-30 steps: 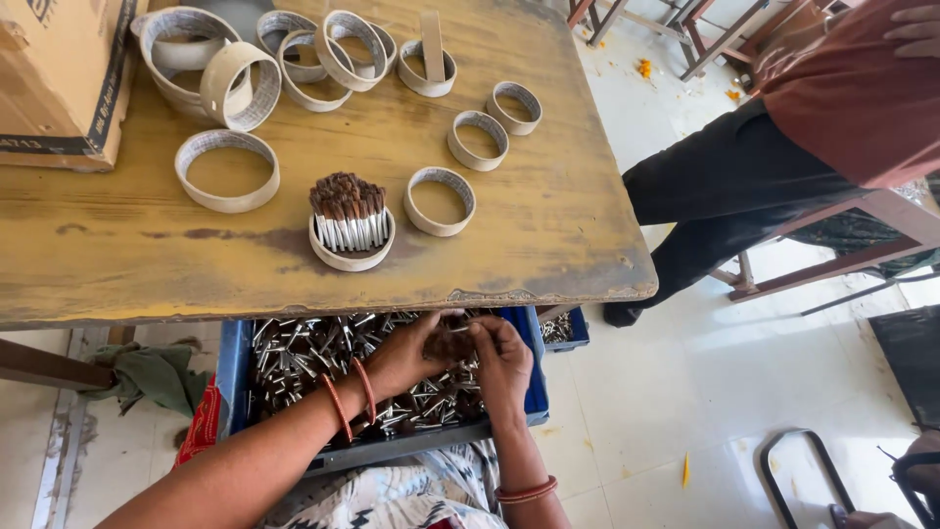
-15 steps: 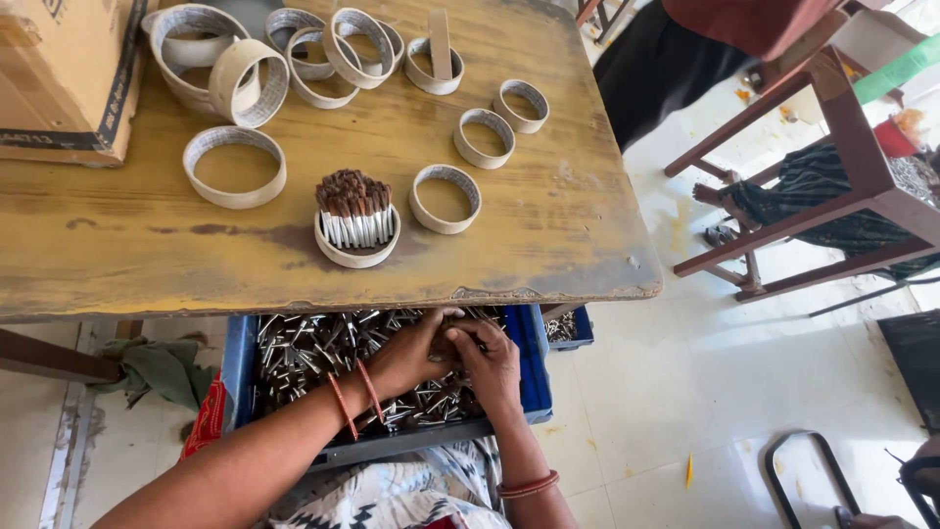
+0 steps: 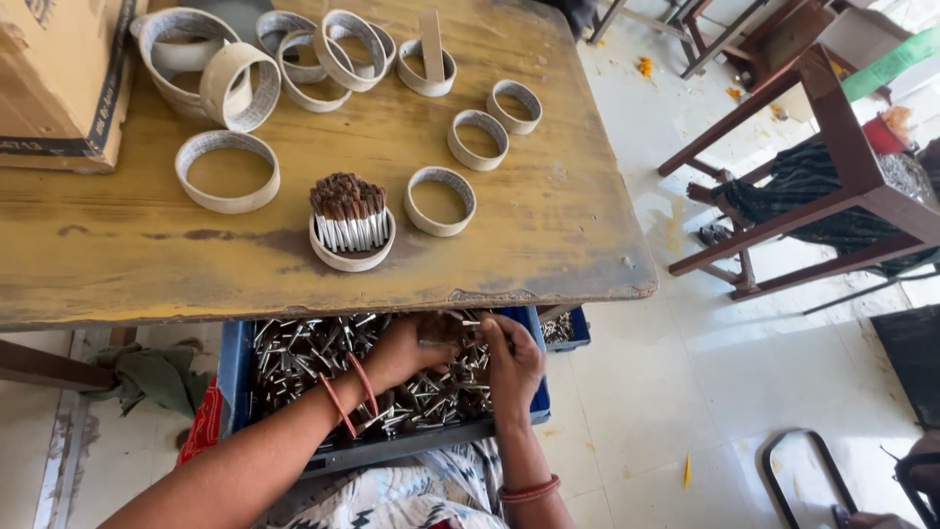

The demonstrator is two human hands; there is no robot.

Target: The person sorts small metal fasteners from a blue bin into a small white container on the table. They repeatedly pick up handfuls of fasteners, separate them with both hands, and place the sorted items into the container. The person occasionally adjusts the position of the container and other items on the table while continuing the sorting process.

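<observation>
Left hand (image 3: pixel 406 351): fingers curled, gripping a bunch of small sticks (image 3: pixel 439 333)
Right hand (image 3: pixel 513 358): pinching the same sticks
Blue crate (image 3: pixel 233 364): below the desk (image 3: pixel 294 264) edge, full of sticks

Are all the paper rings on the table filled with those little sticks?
No, only one ring holds a bundle of brown-tipped sticks; the other rings on the wooden table stand empty.

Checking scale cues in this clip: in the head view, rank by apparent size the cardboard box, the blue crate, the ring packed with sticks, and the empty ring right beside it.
1. Blue crate
2. Cardboard box, partly cut off by the frame, so its rank is unsure
3. Ring packed with sticks
4. Empty ring, only slightly smaller
</observation>
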